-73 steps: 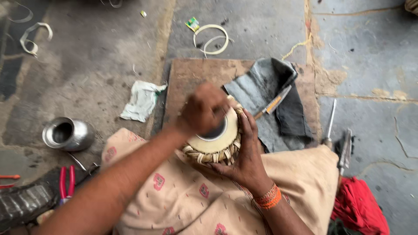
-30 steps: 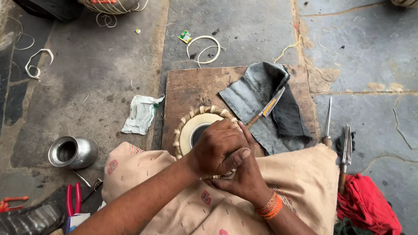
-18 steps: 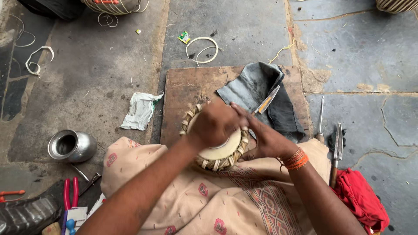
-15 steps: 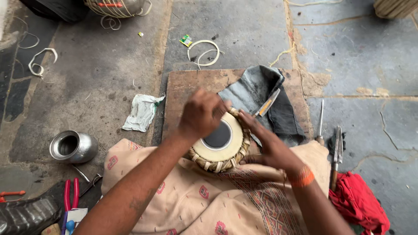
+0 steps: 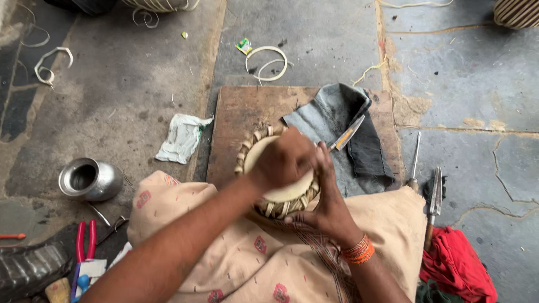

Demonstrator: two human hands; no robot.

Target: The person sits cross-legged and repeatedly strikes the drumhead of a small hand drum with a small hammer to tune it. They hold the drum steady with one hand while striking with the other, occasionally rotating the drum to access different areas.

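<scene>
A small round drum (image 5: 287, 194) with a cream skin and a braided strap rim rests on my lap, over a wooden board (image 5: 236, 118). My left hand (image 5: 283, 160) is closed into a fist and presses down on the middle of the skin; I cannot see whether anything is inside the fist. My right hand (image 5: 327, 206), with orange bangles at the wrist, grips the drum's near right side, thumb along the rim. A beige patterned cloth (image 5: 387, 224) covers my lap under the drum.
A grey cloth (image 5: 337, 115) with a knife (image 5: 348, 132) lies on the board's right part. A steel pot (image 5: 88, 178), a white rag (image 5: 182, 137) and red pliers (image 5: 84, 242) sit left. Two pointed metal tools (image 5: 433, 199) and a red cloth (image 5: 457, 268) lie right.
My left fist has slid onto the drum's centre, hiding the dark spot seen half a second ago. My right hand has moved from the far right rim to the near side.
</scene>
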